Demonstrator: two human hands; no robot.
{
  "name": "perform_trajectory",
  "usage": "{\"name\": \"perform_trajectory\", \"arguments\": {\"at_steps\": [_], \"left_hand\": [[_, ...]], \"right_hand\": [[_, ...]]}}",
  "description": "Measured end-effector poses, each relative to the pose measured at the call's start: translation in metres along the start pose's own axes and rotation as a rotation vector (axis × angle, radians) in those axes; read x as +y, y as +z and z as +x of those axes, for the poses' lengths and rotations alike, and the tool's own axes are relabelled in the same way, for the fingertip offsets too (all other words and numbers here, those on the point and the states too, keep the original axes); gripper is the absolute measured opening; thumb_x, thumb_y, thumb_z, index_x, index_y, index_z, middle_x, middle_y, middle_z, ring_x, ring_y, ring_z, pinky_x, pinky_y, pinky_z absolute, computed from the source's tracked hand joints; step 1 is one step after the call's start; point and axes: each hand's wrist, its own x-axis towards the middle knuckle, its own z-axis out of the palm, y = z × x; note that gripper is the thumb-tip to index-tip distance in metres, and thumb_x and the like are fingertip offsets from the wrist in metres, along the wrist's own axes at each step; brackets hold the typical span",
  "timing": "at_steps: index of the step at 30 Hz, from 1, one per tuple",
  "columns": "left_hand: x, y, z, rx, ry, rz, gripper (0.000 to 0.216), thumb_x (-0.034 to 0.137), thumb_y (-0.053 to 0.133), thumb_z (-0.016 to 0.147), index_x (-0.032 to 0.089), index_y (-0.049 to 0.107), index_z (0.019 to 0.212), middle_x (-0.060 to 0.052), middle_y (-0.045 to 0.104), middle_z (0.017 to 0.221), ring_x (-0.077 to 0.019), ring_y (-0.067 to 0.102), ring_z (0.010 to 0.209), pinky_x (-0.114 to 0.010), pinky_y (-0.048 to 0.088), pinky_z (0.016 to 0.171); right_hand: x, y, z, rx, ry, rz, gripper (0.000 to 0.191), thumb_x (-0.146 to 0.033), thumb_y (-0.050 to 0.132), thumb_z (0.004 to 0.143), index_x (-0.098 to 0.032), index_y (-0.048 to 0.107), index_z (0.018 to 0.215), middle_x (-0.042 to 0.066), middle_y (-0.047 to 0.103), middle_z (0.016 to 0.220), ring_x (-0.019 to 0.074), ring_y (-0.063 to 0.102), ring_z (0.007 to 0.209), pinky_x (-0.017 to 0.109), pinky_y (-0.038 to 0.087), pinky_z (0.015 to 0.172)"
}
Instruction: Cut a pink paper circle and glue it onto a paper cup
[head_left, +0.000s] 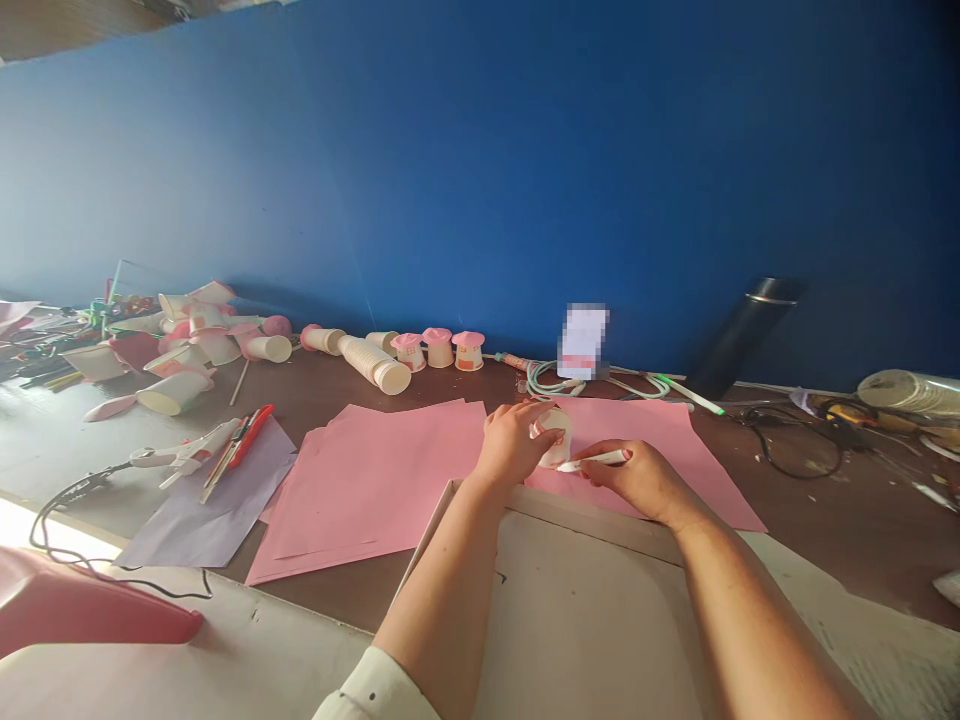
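The pink sheets (375,480) are matt paper, the cup (556,437) thin white paper, the pen (596,460) smooth plastic (slightly shiny); the brown table (825,530) looks dull, worn wood.

The left hand (514,440) and right hand (637,480) were bare, as were both forearms. A white sleeve (375,692), softly bunched, covered the left elbow.

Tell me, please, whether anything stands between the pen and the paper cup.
Nothing visible does. The left hand holds the cup over the pink paper, and the pen in the right hand points at its side, tip touching or nearly so.
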Motion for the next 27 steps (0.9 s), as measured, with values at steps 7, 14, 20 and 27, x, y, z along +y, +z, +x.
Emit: {"name": "perform_trajectory", "arguments": {"at_steps": [7, 14, 20, 27], "left_hand": [[0.0002, -0.0004, -0.0001, -0.005, -0.010, -0.005, 0.042, 0.036, 0.063, 0.081, 0.033, 0.063, 0.123, 0.001, 0.067, 0.118, -0.0228, 0.053, 0.111, -0.037, 0.039, 0.101], [0.0000, -0.0007, 0.0000, -0.006, -0.007, 0.001, 0.041, 0.037, 0.063, 0.081, 0.034, 0.063, 0.122, 0.002, 0.067, 0.118, -0.0221, 0.054, 0.107, -0.036, 0.040, 0.099], [0.0006, -0.0012, 0.0000, -0.005, -0.003, -0.007, 0.041, 0.036, 0.062, 0.081, 0.034, 0.063, 0.122, 0.002, 0.067, 0.117, -0.0218, 0.055, 0.105, -0.035, 0.040, 0.098], [0.0001, -0.0010, -0.0001, 0.000, -0.001, -0.018, 0.040, 0.037, 0.063, 0.081, 0.034, 0.064, 0.121, 0.002, 0.067, 0.116, -0.0216, 0.055, 0.105, -0.036, 0.040, 0.099]], "right_hand": [[0.0014, -0.0016, 0.0006, -0.014, 0.034, -0.014, 0.026, -0.035, 0.066, 0.071, -0.017, 0.077, 0.087, 0.003, 0.069, 0.060, 0.0178, 0.061, 0.058, 0.025, 0.040, 0.051], [0.0061, -0.0030, 0.0027, -0.012, 0.031, -0.025, 0.026, -0.036, 0.064, 0.073, -0.017, 0.077, 0.087, 0.003, 0.071, 0.064, 0.0165, 0.059, 0.057, 0.024, 0.038, 0.049], [0.0059, -0.0033, 0.0033, 0.008, 0.053, -0.037, 0.025, -0.036, 0.064, 0.074, -0.018, 0.076, 0.086, 0.003, 0.070, 0.063, 0.0157, 0.058, 0.057, 0.024, 0.039, 0.051], [0.0077, -0.0064, 0.0047, 0.020, 0.083, -0.021, 0.026, -0.036, 0.064, 0.073, -0.017, 0.076, 0.087, 0.003, 0.070, 0.063, 0.0175, 0.061, 0.060, 0.025, 0.042, 0.053]]}}
